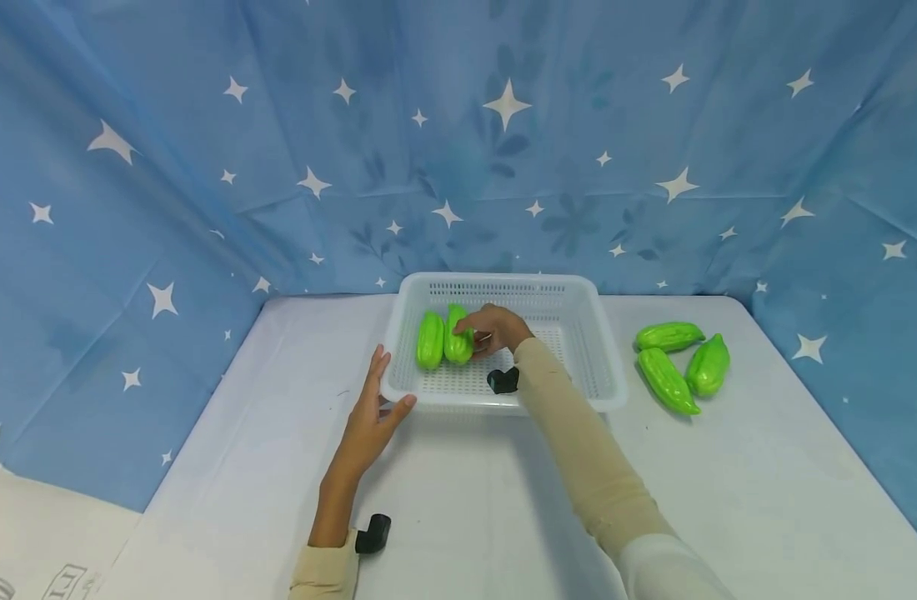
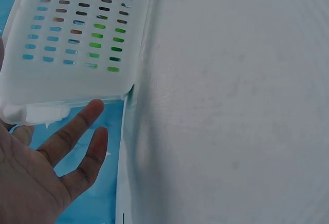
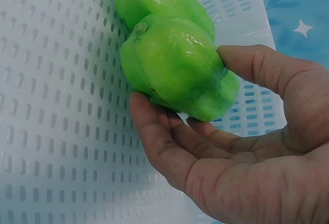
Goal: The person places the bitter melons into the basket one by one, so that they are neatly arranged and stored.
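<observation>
In the head view, two glossy green ridged fruits lie side by side at the left end of a white perforated basket (image 1: 499, 406). My right hand (image 1: 496, 327) reaches into it and holds the right-hand green fruit (image 1: 457, 340), thumb on one side and fingers on the other, as the right wrist view shows. Beside it lies the other green fruit (image 1: 430, 341), partly hidden behind the held one in the right wrist view. My left hand (image 1: 370, 422) is at the basket's front left corner, with fingers spread and fairly straight along its outside.
Three more green fruits (image 1: 670, 381) lie in a cluster on the white tabletop (image 1: 458, 500), right of the basket. Behind the table hangs a blue cloth (image 1: 458, 150) with white stars, which also runs along both sides.
</observation>
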Demonstrator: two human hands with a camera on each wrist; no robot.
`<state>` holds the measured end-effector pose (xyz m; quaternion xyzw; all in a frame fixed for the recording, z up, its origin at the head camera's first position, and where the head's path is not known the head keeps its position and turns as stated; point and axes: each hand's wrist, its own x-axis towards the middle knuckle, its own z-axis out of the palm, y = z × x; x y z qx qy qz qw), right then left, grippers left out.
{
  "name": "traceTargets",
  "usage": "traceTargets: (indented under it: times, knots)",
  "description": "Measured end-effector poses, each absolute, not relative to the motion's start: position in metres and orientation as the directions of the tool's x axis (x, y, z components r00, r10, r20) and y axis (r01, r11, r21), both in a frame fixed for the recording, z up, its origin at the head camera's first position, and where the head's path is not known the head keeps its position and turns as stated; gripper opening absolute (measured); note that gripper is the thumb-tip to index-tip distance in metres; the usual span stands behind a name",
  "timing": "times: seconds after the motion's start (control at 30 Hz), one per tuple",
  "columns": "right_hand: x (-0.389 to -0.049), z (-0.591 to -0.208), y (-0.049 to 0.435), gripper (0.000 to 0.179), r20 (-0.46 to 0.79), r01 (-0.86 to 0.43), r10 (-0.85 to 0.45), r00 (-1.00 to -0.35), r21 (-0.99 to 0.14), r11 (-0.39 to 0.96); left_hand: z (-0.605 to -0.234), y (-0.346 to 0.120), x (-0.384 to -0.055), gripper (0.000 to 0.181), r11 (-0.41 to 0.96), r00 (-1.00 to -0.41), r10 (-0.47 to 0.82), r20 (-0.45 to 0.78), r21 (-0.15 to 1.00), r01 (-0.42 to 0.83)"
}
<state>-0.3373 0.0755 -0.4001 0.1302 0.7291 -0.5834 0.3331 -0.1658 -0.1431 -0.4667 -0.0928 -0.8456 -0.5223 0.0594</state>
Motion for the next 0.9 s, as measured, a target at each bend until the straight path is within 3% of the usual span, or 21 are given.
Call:
traceTargets:
  times: [0.77, 0.9]
  knots:
    - [-0.3367, -0.4031, 0.0736, 0.100, -0.651, 0.553, -0.195, -0.734, -0.739, 0.385, -0.4662, -0.1450, -0.1645, 0.081, 0.449, -0.976, 0.095, 0.196, 0.867, 0.217]
    - [-0.3389, -0.4035, 0.0737, 0.089, -0.655, 0.552, -0.204, -0.727, -0.735, 0.393, -0.4662, -0.1448, -0.1657, 0.080, 0.449, -0.974, 0.100, 0.202, 0.865, 0.225]
